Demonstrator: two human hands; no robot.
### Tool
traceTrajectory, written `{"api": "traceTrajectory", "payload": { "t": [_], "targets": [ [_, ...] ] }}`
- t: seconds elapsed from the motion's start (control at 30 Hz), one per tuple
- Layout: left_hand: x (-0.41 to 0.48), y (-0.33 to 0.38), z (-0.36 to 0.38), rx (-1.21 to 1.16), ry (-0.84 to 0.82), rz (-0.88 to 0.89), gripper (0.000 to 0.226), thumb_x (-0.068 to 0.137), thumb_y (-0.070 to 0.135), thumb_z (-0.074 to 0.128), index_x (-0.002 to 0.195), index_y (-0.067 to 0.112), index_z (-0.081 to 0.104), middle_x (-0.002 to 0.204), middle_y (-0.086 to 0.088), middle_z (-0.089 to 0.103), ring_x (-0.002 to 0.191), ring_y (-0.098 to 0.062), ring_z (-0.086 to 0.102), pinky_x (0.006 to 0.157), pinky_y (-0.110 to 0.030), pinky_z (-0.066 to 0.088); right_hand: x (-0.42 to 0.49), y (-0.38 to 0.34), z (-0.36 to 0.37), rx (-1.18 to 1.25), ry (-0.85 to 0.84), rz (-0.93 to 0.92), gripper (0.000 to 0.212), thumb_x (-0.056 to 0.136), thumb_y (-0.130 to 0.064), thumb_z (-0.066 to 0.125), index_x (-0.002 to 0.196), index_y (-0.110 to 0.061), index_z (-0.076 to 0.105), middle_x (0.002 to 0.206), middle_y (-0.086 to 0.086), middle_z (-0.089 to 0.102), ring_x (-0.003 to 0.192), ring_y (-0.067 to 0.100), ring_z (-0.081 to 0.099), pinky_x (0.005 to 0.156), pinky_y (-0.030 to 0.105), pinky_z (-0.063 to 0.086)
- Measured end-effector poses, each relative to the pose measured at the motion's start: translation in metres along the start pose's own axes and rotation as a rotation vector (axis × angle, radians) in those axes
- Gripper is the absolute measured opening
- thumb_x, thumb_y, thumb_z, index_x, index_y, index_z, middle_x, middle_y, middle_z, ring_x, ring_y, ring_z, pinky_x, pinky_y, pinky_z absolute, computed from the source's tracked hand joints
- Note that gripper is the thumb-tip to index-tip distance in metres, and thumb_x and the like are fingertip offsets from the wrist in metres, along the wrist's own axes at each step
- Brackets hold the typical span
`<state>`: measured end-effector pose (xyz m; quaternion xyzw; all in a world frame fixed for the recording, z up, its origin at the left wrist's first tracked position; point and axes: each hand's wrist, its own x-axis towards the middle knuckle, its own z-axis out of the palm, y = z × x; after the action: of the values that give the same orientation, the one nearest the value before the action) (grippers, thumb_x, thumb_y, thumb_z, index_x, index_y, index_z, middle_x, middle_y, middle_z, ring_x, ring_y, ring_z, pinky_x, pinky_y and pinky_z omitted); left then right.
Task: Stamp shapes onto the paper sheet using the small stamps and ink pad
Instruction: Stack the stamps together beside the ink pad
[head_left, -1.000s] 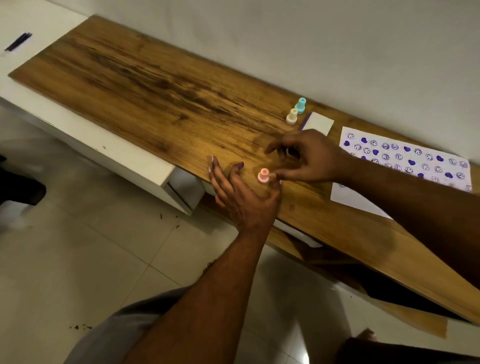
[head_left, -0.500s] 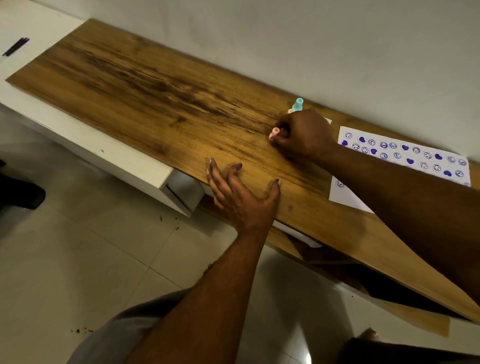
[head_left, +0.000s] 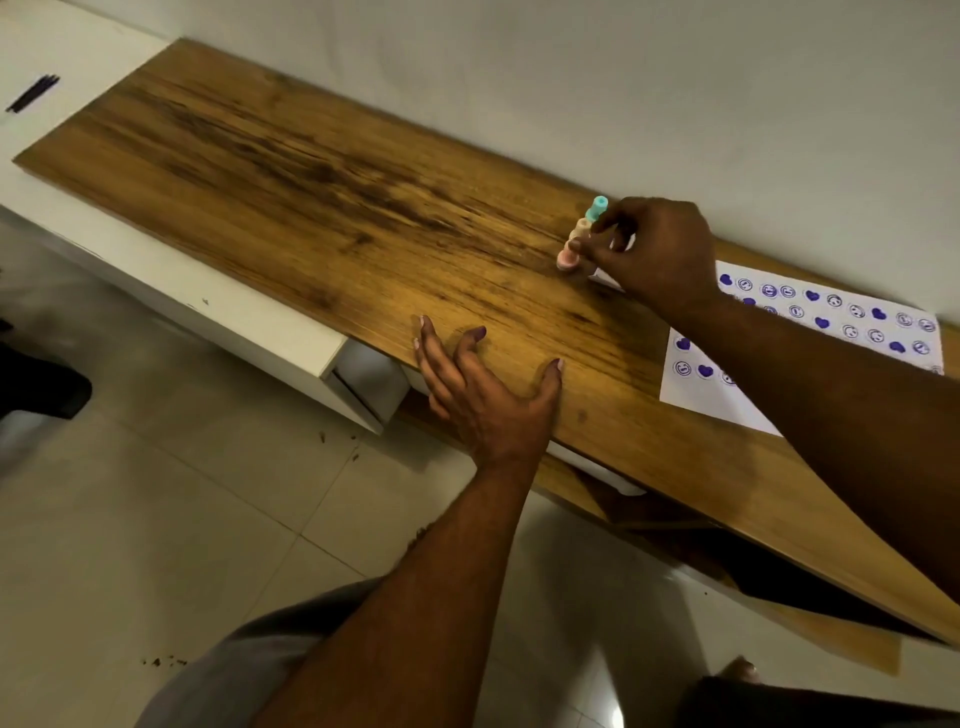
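Left hand is laid flat on the near edge of the board, fingers straight and spread, nothing held. Right hand is reached across to the far edge by the wall, fingers curled, fingertips at the three stamps; whether any stamp is pinched cannot be told. Pink stamp is stood upright on the board, just left of the fingertips. Cream stamp and teal stamp are lined up behind it, towards the wall. A white corner of the pad is seen under the right hand, rest hidden. Paper is laid flat to the right, partly covered by the right forearm, printed with purple hearts and smiley faces. Dark sticks are seen on the white top, far left.
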<state>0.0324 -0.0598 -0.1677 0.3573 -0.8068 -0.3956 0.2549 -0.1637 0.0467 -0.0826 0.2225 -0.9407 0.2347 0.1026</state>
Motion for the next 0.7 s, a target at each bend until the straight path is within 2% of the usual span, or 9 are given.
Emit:
{"api": "traceTrajectory", "payload": {
  "t": [0.07,0.17,0.23,0.3,0.47,0.7],
  "targets": [
    [-0.001,0.0,0.0,0.0,0.004,0.006,0.091,0.07,0.066,0.085,0.142,0.023,0.052,0.178,-0.002,0.009,0.164,-0.029,0.005,0.123,-0.054,0.016,-0.002,0.017,-0.008,0.013,0.004,0.007,0.07,0.074,-0.089,0.058,0.111,-0.032,0.07,0.091,-0.012,0.069,0.085,0.009,0.064,0.071,0.03,0.051],
    [-0.002,0.0,0.0,-0.002,0.012,0.017,0.091,0.071,0.065,0.086,0.143,0.022,0.052,0.177,-0.004,0.01,0.164,-0.03,0.005,0.122,-0.052,0.016,-0.002,0.043,-0.014,-0.144,-0.209,0.055,0.108,0.059,-0.098,0.059,0.139,-0.025,0.053,0.132,0.002,0.062,0.12,0.025,0.057,0.094,0.049,0.048],
    [-0.001,0.0,0.0,-0.004,0.013,0.015,0.091,0.071,0.063,0.088,0.143,0.021,0.052,0.177,-0.005,0.01,0.164,-0.03,0.005,0.122,-0.051,0.015,-0.001,0.052,-0.014,-0.2,-0.322,0.068,0.121,0.056,-0.1,0.059,0.149,-0.024,0.042,0.146,0.005,0.055,0.131,0.032,0.052,0.102,0.058,0.042],
    [-0.001,0.001,-0.001,-0.001,0.004,0.014,0.091,0.071,0.062,0.088,0.144,0.021,0.051,0.178,-0.005,0.009,0.164,-0.03,0.004,0.123,-0.052,0.014,-0.002,0.053,-0.012,-0.201,-0.38,0.067,0.125,0.055,-0.099,0.057,0.152,-0.024,0.037,0.146,0.006,0.056,0.131,0.032,0.053,0.103,0.058,0.041],
    [-0.001,0.0,-0.002,-0.016,0.004,0.025,0.09,0.072,0.059,0.09,0.144,0.02,0.052,0.177,-0.006,0.01,0.164,-0.031,0.005,0.124,-0.056,0.016,-0.001,0.054,-0.01,-0.175,-0.399,0.08,0.124,0.056,-0.095,0.059,0.154,-0.024,0.033,0.147,0.005,0.055,0.131,0.032,0.054,0.106,0.058,0.04],
    [-0.001,-0.001,0.0,-0.011,0.013,0.035,0.089,0.071,0.06,0.09,0.142,0.02,0.053,0.177,-0.006,0.012,0.163,-0.031,0.007,0.122,-0.055,0.018,-0.003,0.054,-0.012,-0.16,-0.422,0.075,0.125,0.053,-0.098,0.054,0.153,-0.026,0.035,0.146,0.004,0.057,0.129,0.032,0.056,0.106,0.059,0.042]
  ]
}}
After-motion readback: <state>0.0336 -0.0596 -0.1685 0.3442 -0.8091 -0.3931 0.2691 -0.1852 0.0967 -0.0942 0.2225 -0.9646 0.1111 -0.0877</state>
